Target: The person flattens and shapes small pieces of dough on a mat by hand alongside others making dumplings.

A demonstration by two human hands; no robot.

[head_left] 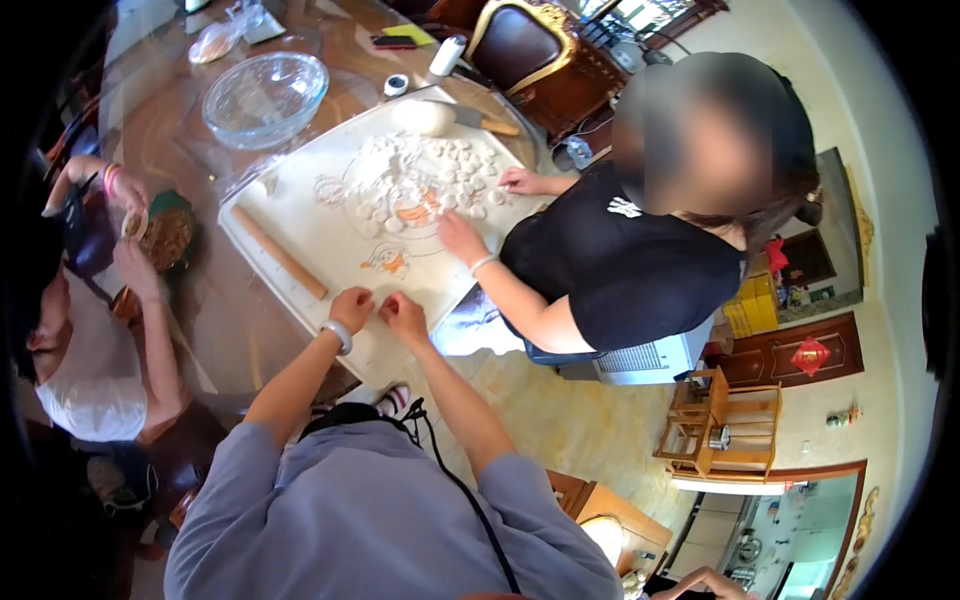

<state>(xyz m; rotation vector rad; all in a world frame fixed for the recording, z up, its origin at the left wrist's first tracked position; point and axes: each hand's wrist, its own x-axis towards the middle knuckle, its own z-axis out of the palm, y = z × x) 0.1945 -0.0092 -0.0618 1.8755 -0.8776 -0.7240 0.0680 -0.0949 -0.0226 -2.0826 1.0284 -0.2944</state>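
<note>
My left hand (351,309) and my right hand (404,318) are close together over the near corner of the white pastry mat (300,215). The fingers of both are curled in; whatever they may pinch is too small to make out. Just beyond my left hand lies a wooden rolling pin (278,252). Farther up the mat, small dough pieces (465,165) are scattered around a heap of flour (378,162). A large lump of dough (422,118) sits at the far edge, beside a knife with a wooden handle (500,127).
A person in a black shirt (640,250) reaches over the mat from the right. On the left, another person (95,370) handles a green bowl of brown filling (168,240). A glass bowl (265,100) and a white bottle (448,55) stand on the table.
</note>
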